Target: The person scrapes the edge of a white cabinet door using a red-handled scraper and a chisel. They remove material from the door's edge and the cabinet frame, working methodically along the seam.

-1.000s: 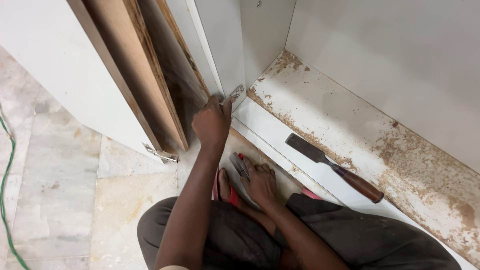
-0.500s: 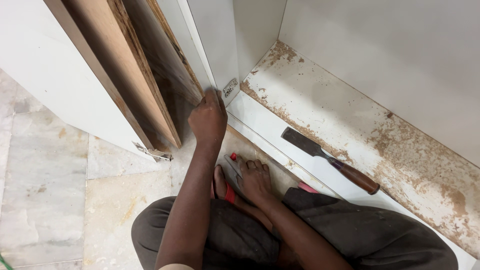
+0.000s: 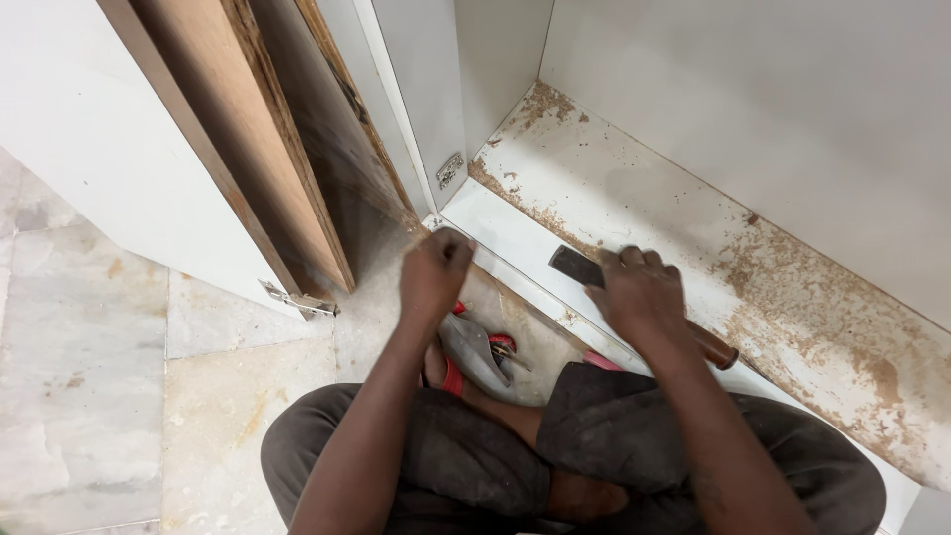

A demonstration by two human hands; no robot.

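My right hand [image 3: 644, 297] lies over a chisel [image 3: 715, 347] on the cabinet's bottom shelf, with its fingers curled around the shaft. The dark blade [image 3: 573, 266] sticks out to the left and the brown handle to the right. My left hand [image 3: 436, 269] is a closed fist at the cabinet's front lower corner, by the foot of a worn brown wooden panel [image 3: 297, 168]. Nothing shows in that fist. Red-handled pliers [image 3: 477, 349] lie on the floor between my hands, beside my foot.
The white cabinet floor [image 3: 693, 198] is strewn with brown sawdust and flaked patches. A metal hinge plate [image 3: 450, 169] sits on the inner side wall. The white open door [image 3: 109, 168] with its hinge [image 3: 297, 299] stands at left over marble tiles [image 3: 89, 396].
My right hand left the pliers and moved up right onto the chisel. My left hand pulled back from the panel's edge near the hinge plate and closed into a fist.
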